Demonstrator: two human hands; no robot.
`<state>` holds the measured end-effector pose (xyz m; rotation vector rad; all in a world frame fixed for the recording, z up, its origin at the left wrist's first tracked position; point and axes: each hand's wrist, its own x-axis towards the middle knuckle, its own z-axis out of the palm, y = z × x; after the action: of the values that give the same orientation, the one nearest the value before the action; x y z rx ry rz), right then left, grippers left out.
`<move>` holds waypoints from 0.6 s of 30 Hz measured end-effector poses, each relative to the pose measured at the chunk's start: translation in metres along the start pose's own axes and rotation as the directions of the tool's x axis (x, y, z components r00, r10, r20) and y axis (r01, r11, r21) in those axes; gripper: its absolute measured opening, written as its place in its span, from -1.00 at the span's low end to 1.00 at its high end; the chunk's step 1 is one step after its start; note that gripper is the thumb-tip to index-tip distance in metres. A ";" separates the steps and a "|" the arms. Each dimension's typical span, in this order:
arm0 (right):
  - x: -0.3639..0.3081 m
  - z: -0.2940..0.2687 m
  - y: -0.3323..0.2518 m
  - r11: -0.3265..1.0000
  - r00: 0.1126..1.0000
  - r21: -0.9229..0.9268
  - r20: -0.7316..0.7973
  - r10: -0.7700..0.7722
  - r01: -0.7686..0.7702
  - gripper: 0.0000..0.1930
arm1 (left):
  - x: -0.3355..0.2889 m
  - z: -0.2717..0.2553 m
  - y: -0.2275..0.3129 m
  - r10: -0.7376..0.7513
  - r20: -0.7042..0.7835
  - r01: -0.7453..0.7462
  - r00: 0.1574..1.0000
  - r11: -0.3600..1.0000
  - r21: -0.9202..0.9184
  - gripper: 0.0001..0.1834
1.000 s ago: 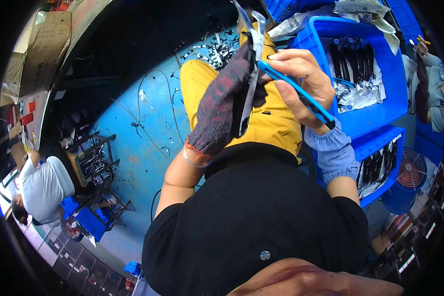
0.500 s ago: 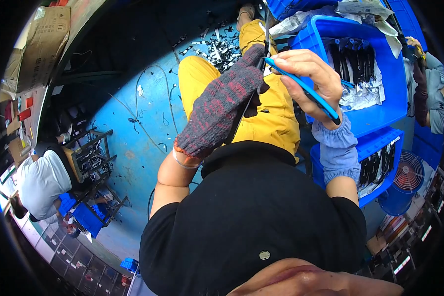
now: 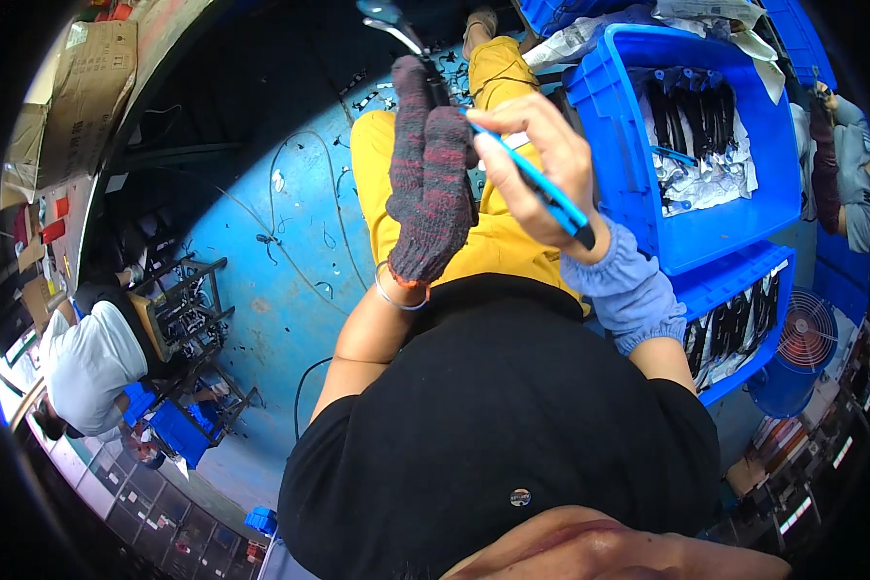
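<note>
My left hand (image 3: 427,179), in a dark grey and red knitted glove, is closed around a long, dark, narrow part. Its glossy, pale-edged upper end (image 3: 392,27) sticks out beyond the fingers; the rest is mostly hidden by the glove. My bare right hand (image 3: 543,159), with a light blue sleeve cover at the wrist, grips a slim blue pen-shaped tool (image 3: 549,196) with a black end. The tool's tip is close to the dark part beside the gloved fingers; whether they touch, I cannot tell. Both hands are above my yellow trousers (image 3: 498,246).
To my right, a blue crate (image 3: 686,237) holds long black parts (image 3: 691,111) on crumpled wrapping; another blue crate (image 3: 735,382) stands nearer, by a round fan (image 3: 804,333). Small scraps litter the floor ahead. A seated person (image 3: 97,362) and a cardboard box (image 3: 87,101) are at left.
Both hands have moved left, the right also slightly down. The dark part has swung, so its glossy end now points up and left. The gloved hand has turned more upright.
</note>
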<state>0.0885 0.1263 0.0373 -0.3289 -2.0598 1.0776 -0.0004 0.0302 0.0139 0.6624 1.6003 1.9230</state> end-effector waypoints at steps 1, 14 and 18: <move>-0.004 0.002 -0.004 1.000 1.000 0.012 0.009 -0.001 0.001 -0.86 | -0.002 -0.001 -0.001 -0.016 -0.021 0.015 1.000 0.998 -0.059 -0.41; -0.047 0.000 -0.033 0.991 0.966 0.130 0.255 -0.027 -0.007 -0.68 | 0.006 -0.007 0.011 -0.216 -0.263 0.061 0.940 0.867 -0.494 -0.47; -0.044 0.001 -0.031 0.977 0.937 0.182 0.308 -0.164 0.112 -0.62 | 0.009 -0.013 0.021 -0.395 -0.240 0.203 0.887 0.799 -0.566 -0.55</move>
<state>0.1209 0.0836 0.0382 0.0812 -2.2209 1.2674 -0.0180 0.0237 0.0329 -0.1724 1.1670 2.1641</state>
